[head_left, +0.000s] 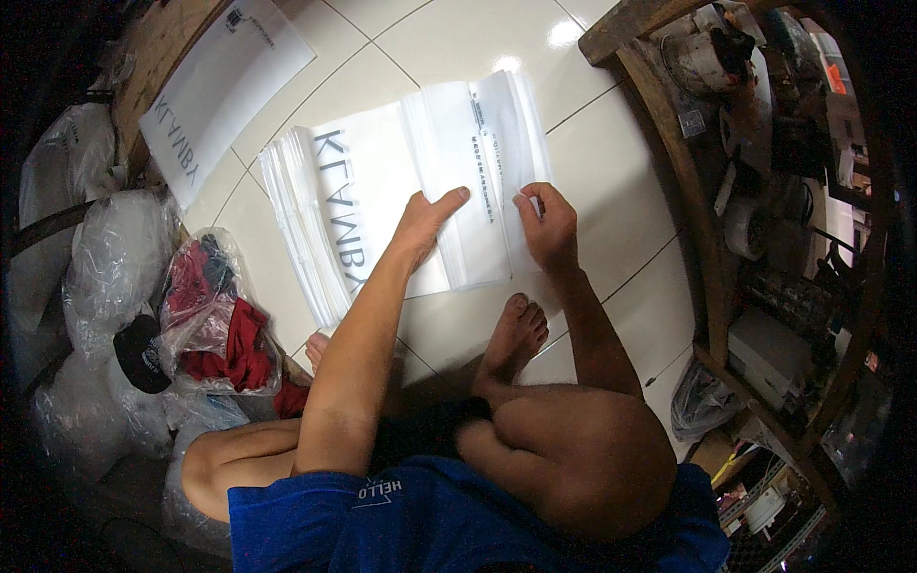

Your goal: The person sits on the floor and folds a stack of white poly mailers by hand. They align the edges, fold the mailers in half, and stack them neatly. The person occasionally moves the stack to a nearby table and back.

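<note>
White plastic bags [392, 158] lay near twelve o'clock.
The left hand [423, 226] aimed its thumb toward two o'clock, grip impossible to tell; the right hand [552, 227] pinched plastic near the bags' three-o'clock side.

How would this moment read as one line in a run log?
left hand: thumb on white printed sheets | right hand: pinching their right end | sheets: overlapping on tiled floor | left side: red cloth in clear bag

In front of you, the thin white plastic sheets [377, 153] lie overlapping in a loose stack on the tiled floor [621, 181], dark lettering across them, their edges fanned in narrow strips at your left.
</note>
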Available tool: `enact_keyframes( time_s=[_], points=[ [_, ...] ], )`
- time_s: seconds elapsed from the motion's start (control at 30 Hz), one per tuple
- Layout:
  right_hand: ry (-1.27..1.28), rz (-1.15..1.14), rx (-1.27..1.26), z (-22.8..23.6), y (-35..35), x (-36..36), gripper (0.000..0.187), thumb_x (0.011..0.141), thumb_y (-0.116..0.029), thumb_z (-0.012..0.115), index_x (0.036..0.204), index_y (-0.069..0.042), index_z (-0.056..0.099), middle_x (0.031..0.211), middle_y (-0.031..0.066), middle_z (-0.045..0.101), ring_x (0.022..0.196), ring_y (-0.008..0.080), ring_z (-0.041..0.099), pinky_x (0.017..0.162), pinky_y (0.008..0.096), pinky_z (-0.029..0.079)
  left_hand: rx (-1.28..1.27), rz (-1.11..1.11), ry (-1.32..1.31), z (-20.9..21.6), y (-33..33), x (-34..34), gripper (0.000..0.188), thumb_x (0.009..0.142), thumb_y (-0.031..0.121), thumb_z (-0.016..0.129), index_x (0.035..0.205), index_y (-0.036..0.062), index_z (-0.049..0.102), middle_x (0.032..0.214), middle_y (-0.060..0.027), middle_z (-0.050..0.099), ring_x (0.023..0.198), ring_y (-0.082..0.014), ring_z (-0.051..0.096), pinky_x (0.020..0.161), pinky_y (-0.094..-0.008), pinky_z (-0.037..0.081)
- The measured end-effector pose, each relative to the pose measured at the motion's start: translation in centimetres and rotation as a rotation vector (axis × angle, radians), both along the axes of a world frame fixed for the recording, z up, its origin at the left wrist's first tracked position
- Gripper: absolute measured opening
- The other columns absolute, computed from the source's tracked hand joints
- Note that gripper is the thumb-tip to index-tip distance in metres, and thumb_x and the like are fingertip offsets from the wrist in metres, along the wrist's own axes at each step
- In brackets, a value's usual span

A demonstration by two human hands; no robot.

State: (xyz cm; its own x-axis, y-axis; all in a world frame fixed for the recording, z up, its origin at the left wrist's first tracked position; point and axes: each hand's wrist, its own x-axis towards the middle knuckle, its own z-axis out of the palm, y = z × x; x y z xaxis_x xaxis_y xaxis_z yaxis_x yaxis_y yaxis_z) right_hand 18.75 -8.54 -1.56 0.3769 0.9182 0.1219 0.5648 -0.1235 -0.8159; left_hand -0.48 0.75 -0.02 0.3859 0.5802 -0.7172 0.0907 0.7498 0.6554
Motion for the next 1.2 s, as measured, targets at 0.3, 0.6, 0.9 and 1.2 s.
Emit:
enact_keyframes(
  time_s=[0.3,0.6,0.9,1.2],
  points=[
    [-0.151,-0.092,-0.131,0.2,0.0,1.4,0.016,0.088,-0.013,0.070,0.094,-0.001,0.062,0.088,0.0160,0.062,0.080,0.0337,0.061,0.074,0.0426,0.051,-0.060,0.077,-0.083,-1.1,0.0,-0.6,0.054,0.087,0.023,0.062,0.123,-0.0166,0.050,0.111,-0.0225,0.064,0.098,-0.0260,0.065,0.089,-0.0350,0.053],
    [-0.086,0.131,-0.011,2.4,1.4,-4.3,0.037,0.079,-0.017,0.079,0.105,-0.001,0.059,0.102,0.0185,0.059,0.101,0.0375,0.056,0.089,0.0460,0.046,0.031,0.018,-0.047,0.0,0.0,-0.3,0.059,0.086,0.030,0.073,0.117,-0.0175,0.057,0.102,-0.0224,0.067,0.089,-0.0250,0.068,0.078,-0.0334,0.057],
    [0.041,0.110,-0.144,-0.2,1.3,-4.0,0.016,0.088,-0.015,0.068,0.094,0.000,0.064,0.095,0.0185,0.061,0.094,0.0390,0.058,0.087,0.0464,0.046,-0.085,0.012,-0.052,0.3,0.5,-0.5,0.065,0.088,0.024,0.076,0.123,-0.0219,0.045,0.111,-0.0268,0.064,0.098,-0.0297,0.069,0.084,-0.0376,0.059],
    [0.167,0.095,-0.073,0.6,1.0,-3.8,0.016,0.094,-0.012,0.060,0.092,0.003,0.066,0.092,0.0207,0.064,0.089,0.0397,0.062,0.082,0.0459,0.049,-0.015,-0.034,0.018,-0.3,0.3,-0.4,0.062,0.086,0.022,0.078,0.123,-0.0178,0.049,0.113,-0.0250,0.064,0.099,-0.0291,0.069,0.086,-0.0380,0.058]
  ],
)
